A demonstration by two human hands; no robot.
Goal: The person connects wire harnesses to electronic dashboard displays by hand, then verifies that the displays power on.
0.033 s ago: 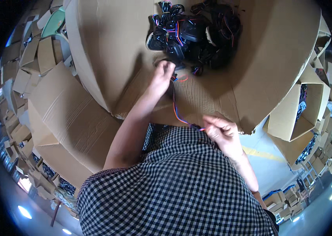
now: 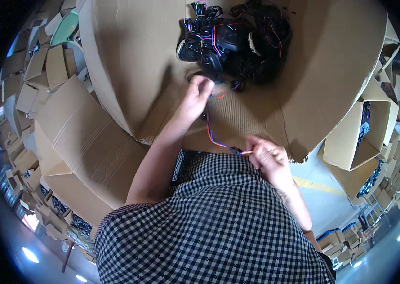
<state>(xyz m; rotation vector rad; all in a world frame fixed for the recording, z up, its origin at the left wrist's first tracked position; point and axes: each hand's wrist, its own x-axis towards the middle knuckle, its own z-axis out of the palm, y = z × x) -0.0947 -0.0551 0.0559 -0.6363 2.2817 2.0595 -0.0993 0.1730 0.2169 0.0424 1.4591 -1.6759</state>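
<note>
A thin cable of red and blue wires (image 2: 210, 131) with a black sleeve runs between my hands. My left hand (image 2: 195, 97) is closed around its upper end, beside a heap of black wire harnesses (image 2: 231, 40); some dark part in its grip is blurred. Close to my body, my right hand (image 2: 270, 156) pinches the cable's lower end just past a small black piece (image 2: 235, 150). The heap holds bundled black cables, rounded black housings and red and blue wires. A loose red wire loop (image 2: 218, 95) lies beside my left hand.
The harnesses lie on a large cardboard sheet or open box (image 2: 332, 71) before me. A cardboard box (image 2: 79, 137) stands at the left. At the right, an open box (image 2: 363, 137) holds more wiring. A green chair back (image 2: 65, 27) shows far left, with many boxes around.
My right hand has curled its fingers in more tightly and shifted slightly with the cable end. My left hand has moved a little, staying beside the heap.
</note>
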